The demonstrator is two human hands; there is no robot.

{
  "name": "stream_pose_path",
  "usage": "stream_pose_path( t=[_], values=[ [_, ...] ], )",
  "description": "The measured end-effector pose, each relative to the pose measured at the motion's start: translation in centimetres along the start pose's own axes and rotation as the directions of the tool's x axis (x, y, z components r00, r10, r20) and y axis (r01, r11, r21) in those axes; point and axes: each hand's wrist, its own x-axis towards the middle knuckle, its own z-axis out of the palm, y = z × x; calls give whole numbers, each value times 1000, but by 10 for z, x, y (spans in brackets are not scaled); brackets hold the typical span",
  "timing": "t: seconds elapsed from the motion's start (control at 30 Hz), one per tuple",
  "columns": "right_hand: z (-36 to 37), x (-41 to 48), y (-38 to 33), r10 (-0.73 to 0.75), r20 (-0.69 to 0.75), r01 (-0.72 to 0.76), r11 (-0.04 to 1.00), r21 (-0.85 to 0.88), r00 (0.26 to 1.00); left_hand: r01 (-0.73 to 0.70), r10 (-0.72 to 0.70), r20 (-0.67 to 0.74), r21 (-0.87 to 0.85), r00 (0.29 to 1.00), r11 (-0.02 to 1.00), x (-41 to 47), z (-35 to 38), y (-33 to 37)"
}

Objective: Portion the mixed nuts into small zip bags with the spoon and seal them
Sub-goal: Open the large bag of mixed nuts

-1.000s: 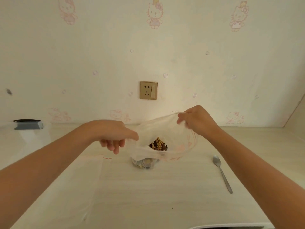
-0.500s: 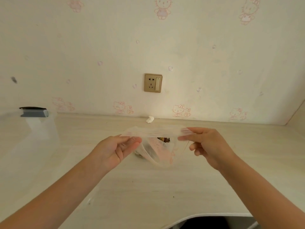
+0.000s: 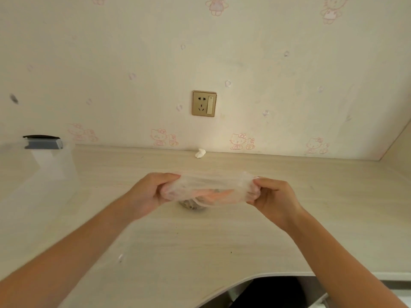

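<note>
1. A person stands at a pale wood-grain table [image 3: 200, 241]. Both forearms reach in from the near edge toward the middle.
2. Left hand [image 3: 148, 194]: fingers are curled round the left end of a clear zip bag [image 3: 209, 188], with the thumb on top. It is clamped on the bag.
3. Right hand [image 3: 274, 196]: thumb and fingers pinch the bag's right end, so it is clamped on the bag too.
4. The zip bag is stretched sideways between the two hands, above the middle of the table. It is bunched and wrinkled, and an orange-pink streak shows through the film. This part is blurred, and I cannot tell whether the zip is closed.
5. Mixed nuts [image 3: 192, 205]: a small dark heap shows just under the bag's lower edge. I cannot tell whether it sits inside the bag or on the table.
6. Far edge of the table, against the wall: a small crumpled white scrap [image 3: 200, 153].
7. Far left corner: a clear plastic box [image 3: 55, 170] with a grey clip [image 3: 43, 143] at its top.
8. Wall behind: a gold socket plate [image 3: 204, 103] on pale wallpaper [image 3: 289, 63] printed with pink cartoon cats.
</note>
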Motion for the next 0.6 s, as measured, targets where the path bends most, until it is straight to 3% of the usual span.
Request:
stream_pose_path(
  t=[0.07, 0.13, 0.23, 0.3, 0.47, 0.6],
  values=[
    [-7, 7, -11, 85, -1, -84, 996, 26, 996, 57, -71, 83, 161, 994, 985, 9, -12, 26],
    [-9, 15, -20, 121, 8, -121, 992, 30, 993, 59, -75, 81, 187, 994, 981, 22, -17, 48],
    [-12, 25, -35, 98, 78, -103, 993, 64, 992, 83, -124, 120, 295, 985, 952, 33, -18, 64],
    [-16, 29, -38, 82, 47, -87, 989, 121, 996, 127, -184, 149, 327, 972, 936, 34, -22, 62],
    [-18, 31, -29, 89, -12, -86, 984, 157, 996, 193, -200, 81, 83, 976, 978, 33, -33, 51],
    [-4, 37, -41, 50, -54, -40, 984, 173, 997, 115, -114, 13, -87, 993, 990, 36, -20, 62]
  ],
)
